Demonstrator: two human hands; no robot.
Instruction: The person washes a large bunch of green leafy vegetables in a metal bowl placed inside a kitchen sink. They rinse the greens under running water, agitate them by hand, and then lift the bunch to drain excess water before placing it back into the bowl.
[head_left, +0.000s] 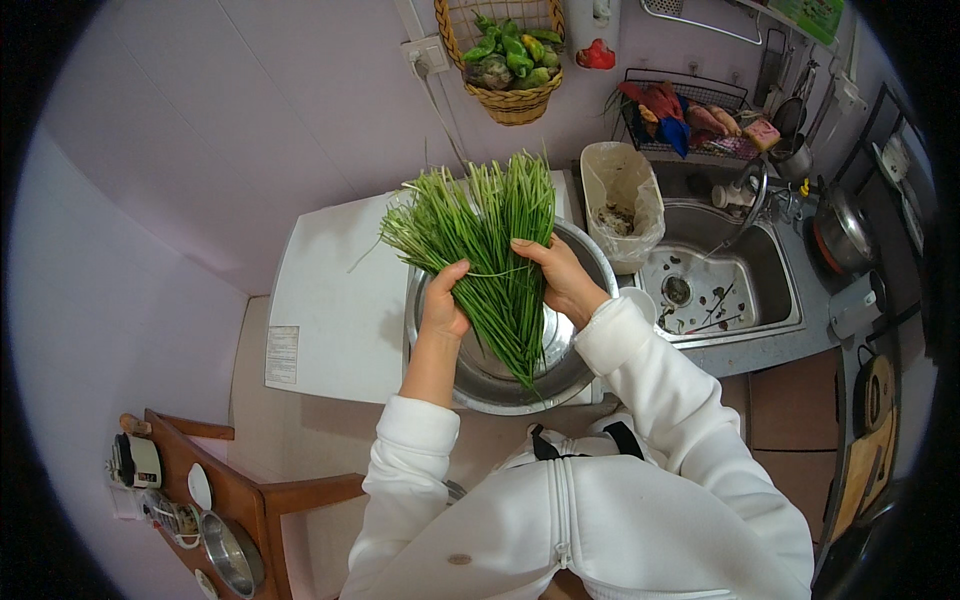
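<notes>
A large bundle of green garlic chives (499, 277) is held up between both hands, pale stem ends fanned toward the wall and darker leaf tips pointing at the body. My left hand (448, 300) grips its left side, thumb on top. On the right side, my right hand (559, 277) grips it with the thumb laid over the stalks. A thin strand crosses the middle of the bundle. Beneath it is a wide stainless steel basin (596, 251), partly hidden by the chives and hands, on a white appliance top (337, 292).
A lined waste bin (622, 187) stands between the basin and a steel sink (776, 292) with scraps in it. A wicker basket (517, 105) of peppers and a wire rack (686, 86) hang on the wall. A wooden table (240, 480) stands lower left, holding pans.
</notes>
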